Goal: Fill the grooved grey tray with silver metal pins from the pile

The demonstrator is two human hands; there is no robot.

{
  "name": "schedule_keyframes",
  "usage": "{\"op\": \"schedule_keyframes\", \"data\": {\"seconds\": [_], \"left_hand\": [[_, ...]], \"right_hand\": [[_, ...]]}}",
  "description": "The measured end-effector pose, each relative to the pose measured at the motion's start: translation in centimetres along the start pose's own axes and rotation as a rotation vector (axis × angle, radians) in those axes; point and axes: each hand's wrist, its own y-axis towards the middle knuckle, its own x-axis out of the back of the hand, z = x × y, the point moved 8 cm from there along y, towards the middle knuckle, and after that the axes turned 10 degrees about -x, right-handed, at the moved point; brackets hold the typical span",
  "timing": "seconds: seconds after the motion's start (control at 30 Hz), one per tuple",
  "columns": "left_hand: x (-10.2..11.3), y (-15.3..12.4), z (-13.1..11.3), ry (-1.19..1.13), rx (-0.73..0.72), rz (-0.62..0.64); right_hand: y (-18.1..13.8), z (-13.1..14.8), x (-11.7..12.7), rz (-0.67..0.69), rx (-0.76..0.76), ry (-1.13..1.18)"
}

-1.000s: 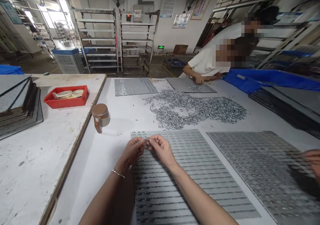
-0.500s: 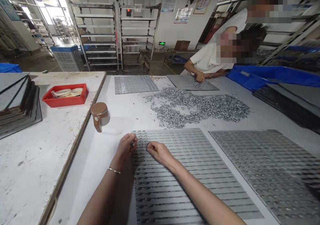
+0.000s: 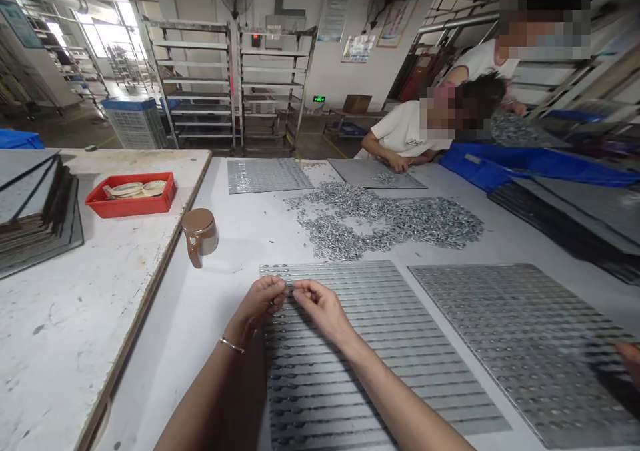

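Observation:
My left hand, with a bangle on its wrist, is closed over the far left part of a grey ridged board. Small dark metal pieces show between its curled fingers. My right hand is pinched, its fingertips almost meeting those of the left; whatever they pinch is too small to make out. Rows of small drop-shaped metal pieces lie along the ridges at the board's left side. Beyond the board spreads a loose heap of such silvery pieces.
At right lies another ridged board filled with pieces; a hand reaches over its edge. A brown-lidded mug stands at left, near a red tray. Two people are across the table, by a blue bin.
My left hand has moved right, up to my right hand's fingertips. Another person's hand has appeared at the right edge. The camera view has tilted slightly upward.

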Motion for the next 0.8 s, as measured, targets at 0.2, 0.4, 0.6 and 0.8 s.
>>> {"op": "schedule_keyframes", "data": {"seconds": [0.2,0.4,0.6,0.8], "left_hand": [[-1.0,0.0,0.9,-0.026,0.037,-0.004],[2.1,0.6,0.0,-0.061,-0.02,-0.202],[3.8,0.8,-0.2,-0.05,-0.075,-0.269],[3.4,0.7,-0.1,-0.027,-0.067,-0.227]], "right_hand": [[0.0,0.5,-0.1,-0.062,0.024,0.146],[1.2,-3.0,0.7,0.006,-0.121,-0.077],[0.3,-4.9,-0.2,-0.053,-0.161,-0.368],[0.3,-4.0,-0.5,-0.123,-0.132,-0.581]]}}
